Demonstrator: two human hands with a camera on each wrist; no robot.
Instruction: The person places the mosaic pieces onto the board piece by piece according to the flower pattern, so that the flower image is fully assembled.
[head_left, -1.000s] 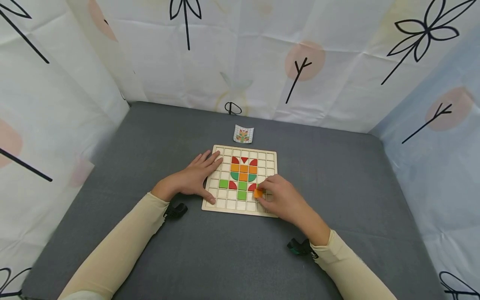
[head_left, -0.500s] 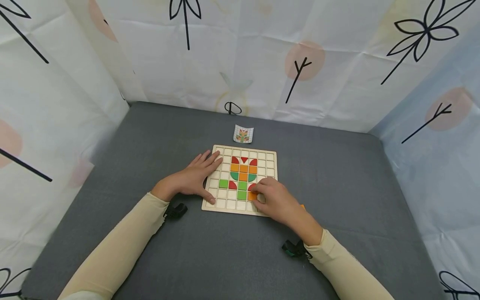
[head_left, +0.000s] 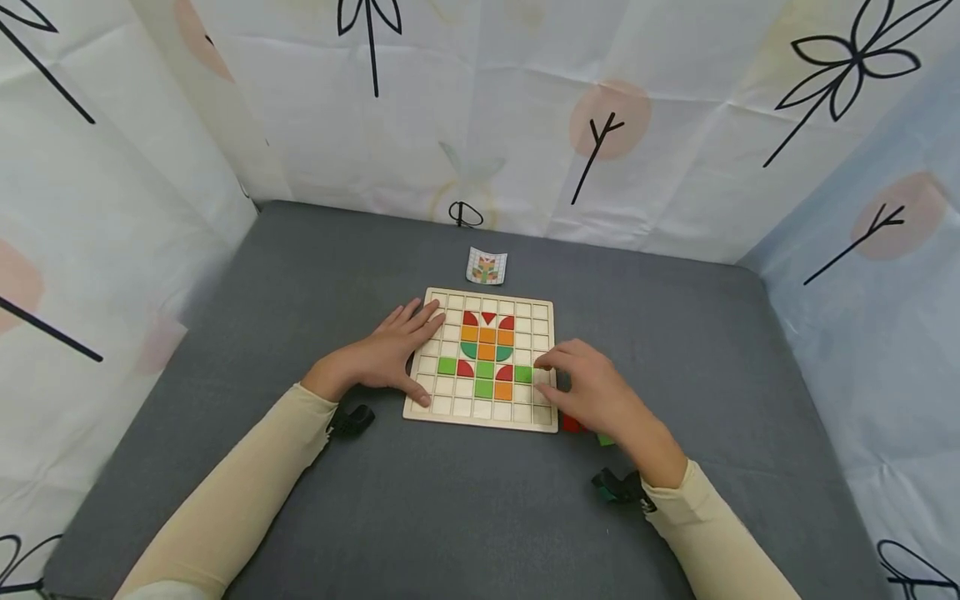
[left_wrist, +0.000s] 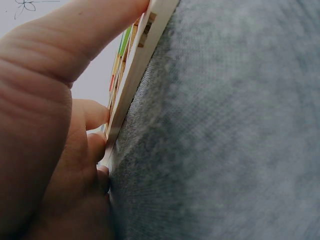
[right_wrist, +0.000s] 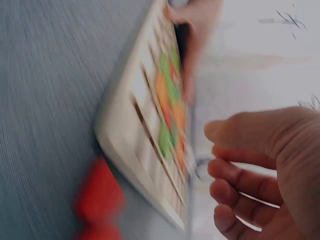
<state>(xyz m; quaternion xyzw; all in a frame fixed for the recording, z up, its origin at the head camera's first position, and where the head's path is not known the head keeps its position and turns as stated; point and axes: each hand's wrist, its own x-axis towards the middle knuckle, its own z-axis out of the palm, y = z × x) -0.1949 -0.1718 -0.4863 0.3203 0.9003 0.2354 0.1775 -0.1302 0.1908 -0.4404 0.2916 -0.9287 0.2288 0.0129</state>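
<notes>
A wooden grid board lies on the table, with coloured tiles set in its middle cells. My left hand rests at the board's left side, fingers spread over the upper edge and thumb on the lower left. In the left wrist view that thumb touches the board's rim. An orange square tile sits in a cell right of a green square tile. Over the board's right edge hovers my right hand, its fingers loosely bent and thumb apart, holding nothing. In the right wrist view the space between thumb and fingers is bare.
Behind the board lies a small pattern card. A red piece and a green piece lie on the grey table beside the board's lower right corner, partly hidden by my right hand. Patterned cloth hangs around the table.
My right hand set the orange square tile into a cell, let go and moved right, off the tiles. My left hand has stayed on the board.
</notes>
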